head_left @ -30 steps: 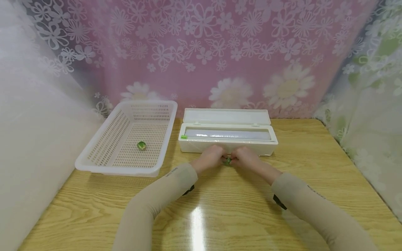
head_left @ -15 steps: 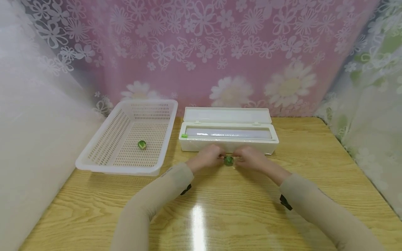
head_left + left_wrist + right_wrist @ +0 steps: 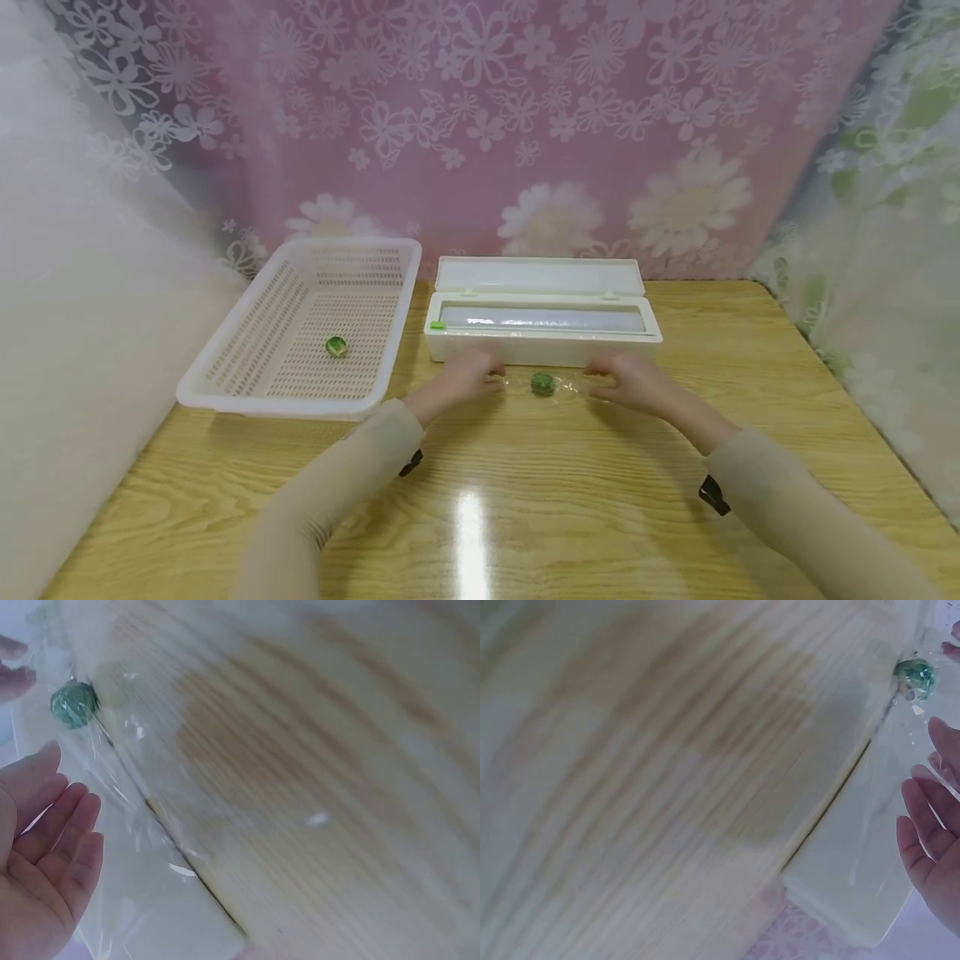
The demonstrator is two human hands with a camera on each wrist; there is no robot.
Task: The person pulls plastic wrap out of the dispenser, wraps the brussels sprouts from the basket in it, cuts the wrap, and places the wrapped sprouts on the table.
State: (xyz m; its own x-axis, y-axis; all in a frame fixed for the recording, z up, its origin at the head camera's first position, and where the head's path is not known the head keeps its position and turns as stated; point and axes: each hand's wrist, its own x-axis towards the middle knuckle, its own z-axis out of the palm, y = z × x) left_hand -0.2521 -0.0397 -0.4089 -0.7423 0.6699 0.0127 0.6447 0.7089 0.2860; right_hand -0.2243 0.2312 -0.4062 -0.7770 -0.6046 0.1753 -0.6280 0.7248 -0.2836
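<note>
A Brussels sprout (image 3: 543, 384) sits on the table before the white box, covered in clear cling film (image 3: 568, 387) that stretches out sideways from it. To its left my left hand (image 3: 467, 377) hovers with fingers loosely bent and apart, holding nothing. My right hand (image 3: 630, 385), on the other side, has its relaxed fingers over the far end of the film. In the left wrist view the thumb and fingers (image 3: 69, 832) stand apart beside the film. The right wrist view shows the same kind of loose fingers (image 3: 922, 832) below the sprout.
The white cling film box (image 3: 540, 350) stands behind the hands with its lid (image 3: 540, 275) raised, a roll (image 3: 540, 318) inside and a green slider (image 3: 438, 325) at its left. A white plastic basket (image 3: 281, 406) on the left holds another sprout (image 3: 336, 347).
Both hands, which were close in at the sprout, have moved apart to left and right and loosened their fingers. The sprout stays near the same spot, now with film spread either side.
</note>
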